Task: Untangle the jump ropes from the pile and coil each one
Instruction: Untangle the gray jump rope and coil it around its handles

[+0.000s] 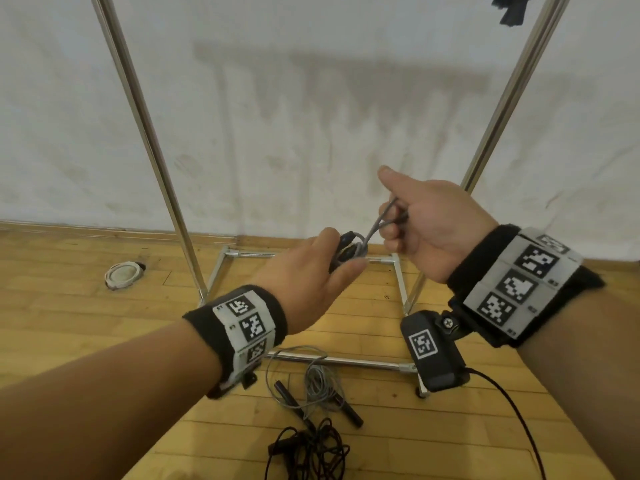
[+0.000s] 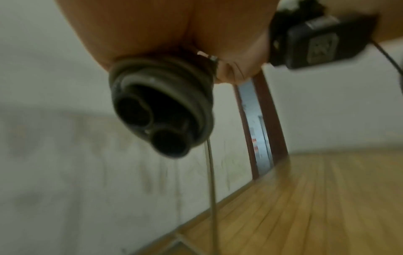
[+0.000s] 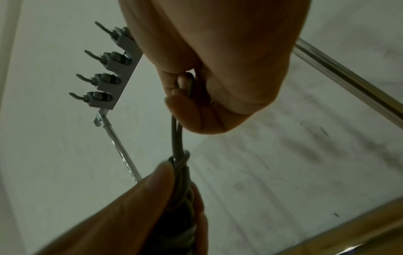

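The metal rack [image 1: 162, 188] stands on the wood floor [image 1: 69, 306]. In front of the rack, the left hand [image 1: 304, 282] has its fingers curled round a wound-up gray rope [image 1: 349, 249] with black handles. The right hand [image 1: 433, 223] pinches the rope's loose loop. More ropes [image 1: 311, 407] lie on the floor, nearer than the rack.

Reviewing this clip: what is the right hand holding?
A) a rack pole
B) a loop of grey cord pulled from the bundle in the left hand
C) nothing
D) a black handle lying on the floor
B: the right hand pinches a grey cord loop running to the wrapped bundle gripped by the left hand.
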Tool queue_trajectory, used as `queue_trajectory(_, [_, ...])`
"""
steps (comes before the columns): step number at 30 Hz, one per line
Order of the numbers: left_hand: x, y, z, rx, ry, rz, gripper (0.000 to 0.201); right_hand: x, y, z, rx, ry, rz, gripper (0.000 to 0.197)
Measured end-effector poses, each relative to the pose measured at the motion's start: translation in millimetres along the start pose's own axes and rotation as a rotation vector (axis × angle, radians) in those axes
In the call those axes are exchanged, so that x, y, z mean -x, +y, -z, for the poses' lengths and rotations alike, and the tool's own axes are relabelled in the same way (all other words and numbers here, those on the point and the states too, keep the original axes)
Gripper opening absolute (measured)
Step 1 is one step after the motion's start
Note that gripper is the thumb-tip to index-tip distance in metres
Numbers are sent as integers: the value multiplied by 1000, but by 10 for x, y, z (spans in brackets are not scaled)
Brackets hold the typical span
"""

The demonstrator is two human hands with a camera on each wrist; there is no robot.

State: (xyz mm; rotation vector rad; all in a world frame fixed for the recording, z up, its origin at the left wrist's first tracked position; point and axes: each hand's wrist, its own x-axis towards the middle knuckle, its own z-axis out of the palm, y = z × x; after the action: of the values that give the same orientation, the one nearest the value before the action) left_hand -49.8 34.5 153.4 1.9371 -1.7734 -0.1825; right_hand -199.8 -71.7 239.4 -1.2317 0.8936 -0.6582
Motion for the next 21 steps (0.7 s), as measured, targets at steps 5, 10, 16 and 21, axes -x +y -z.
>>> queue_trajectory(5, [-40,-21,56,732,-94,192,35,-9,72,-24,-165,-225,137,28])
queue_trajectory(10, [-86,-45,54,866,-61,214,38,-37,128,52,41,-235,191,41])
queue_trajectory(16, [-176,-66,118,377,54,209,20,-54,182,50,554,-81,390,15])
queue_trajectory(21, [-228,-25,220,217,37,128,22,-25,101,-13,651,29,501,17])
